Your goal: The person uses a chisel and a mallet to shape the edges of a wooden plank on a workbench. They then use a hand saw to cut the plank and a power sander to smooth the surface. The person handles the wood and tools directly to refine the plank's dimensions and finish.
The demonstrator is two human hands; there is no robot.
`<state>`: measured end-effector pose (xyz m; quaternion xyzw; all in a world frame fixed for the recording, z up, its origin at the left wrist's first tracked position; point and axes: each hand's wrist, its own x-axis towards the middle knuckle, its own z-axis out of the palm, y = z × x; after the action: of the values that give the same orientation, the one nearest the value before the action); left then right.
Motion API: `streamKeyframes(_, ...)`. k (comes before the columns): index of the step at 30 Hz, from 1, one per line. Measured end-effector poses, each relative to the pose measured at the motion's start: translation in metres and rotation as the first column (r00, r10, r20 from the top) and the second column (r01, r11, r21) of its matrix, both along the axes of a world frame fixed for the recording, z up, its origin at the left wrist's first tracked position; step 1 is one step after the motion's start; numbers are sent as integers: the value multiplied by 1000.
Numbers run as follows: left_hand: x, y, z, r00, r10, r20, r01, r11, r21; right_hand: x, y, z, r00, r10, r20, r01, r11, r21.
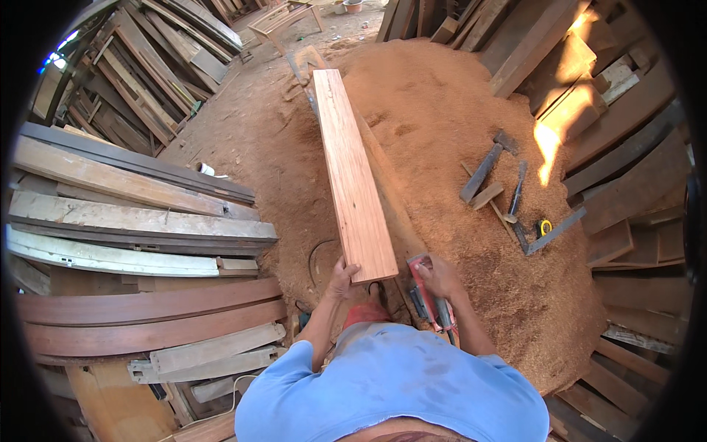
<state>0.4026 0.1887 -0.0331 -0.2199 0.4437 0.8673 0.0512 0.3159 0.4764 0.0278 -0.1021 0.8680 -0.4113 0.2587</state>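
A long, smooth pale-reddish board (353,177) stretches away from me, resting over a longer, rougher plank (384,184) beneath it. At its near left corner my left hand (341,280) grips the end, with the thumb on the top face. My right hand (440,277) is closed on a red and grey power tool, which looks like an electric planer (444,313). The planer is tilted at the right of the board's near end, apart from the top face. Its underside is partly hidden.
Wood shavings (471,295) cover the ground. On them at right lie a hammer-like tool (482,175), a dark slim hand tool (518,190), a yellow tape measure (543,227) and a metal square (557,231). Stacked timber (147,228) lines the left; more planks (633,184) stand right.
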Motion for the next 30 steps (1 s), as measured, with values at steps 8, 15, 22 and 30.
streamKeyframes(8,-34,13,178,880,126,-458,71,919,388,-34,-54,130,995,59,-82,-100,604,-790)
streamKeyframes(15,-96,-10,268,681,220,-699,-64,968,242,-75,-124,223,979,-144,-145,-62,468,-881)
streamKeyframes(22,-117,-20,272,675,259,-691,-101,960,261,-92,-151,218,968,-210,-139,-47,389,-920)
streamKeyframes(30,-122,-22,276,685,300,-664,-105,942,318,-104,-158,218,953,-238,-186,-91,362,-928)
